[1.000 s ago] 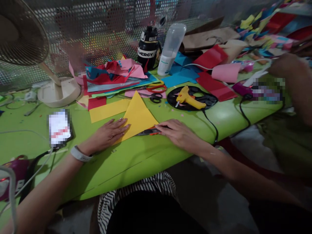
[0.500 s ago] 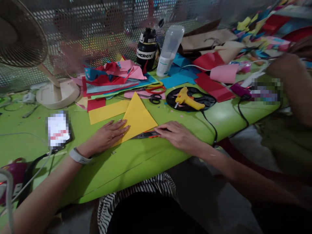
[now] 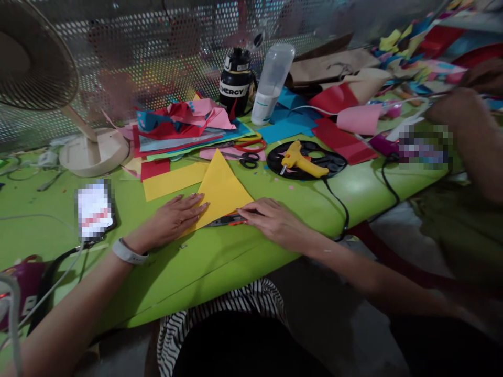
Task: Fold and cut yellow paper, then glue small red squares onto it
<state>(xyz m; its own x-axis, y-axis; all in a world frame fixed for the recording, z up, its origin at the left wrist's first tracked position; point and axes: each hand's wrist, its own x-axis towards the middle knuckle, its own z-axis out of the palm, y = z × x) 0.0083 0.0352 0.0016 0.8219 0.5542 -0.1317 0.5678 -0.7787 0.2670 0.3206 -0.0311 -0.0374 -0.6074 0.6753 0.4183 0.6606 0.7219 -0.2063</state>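
A yellow triangle of paper (image 3: 220, 189) lies on the green table, its point toward the back. My left hand (image 3: 175, 220) rests flat over its left side with the fingers stretched out. At the paper's lower right edge, my right hand (image 3: 271, 220) is closed in a pinch around the end of a slim dark grey and orange cutter (image 3: 226, 220). The cutter lies along the lower edge, pointing left, its far end partly by the paper. Behind the triangle is a yellow paper strip (image 3: 173, 180).
A yellow glue gun (image 3: 302, 159) lies on a black tray to the right, near scissors (image 3: 249, 158). Paper scraps (image 3: 188, 118), a black bottle (image 3: 234, 84) and a fan (image 3: 94, 149) stand behind. A phone (image 3: 94, 209) lies left. Another person's hand (image 3: 456, 112) is at right.
My right hand and the cutter have slid left along the paper's lower edge. My left hand stays flat on the paper, and the view has shifted slightly.
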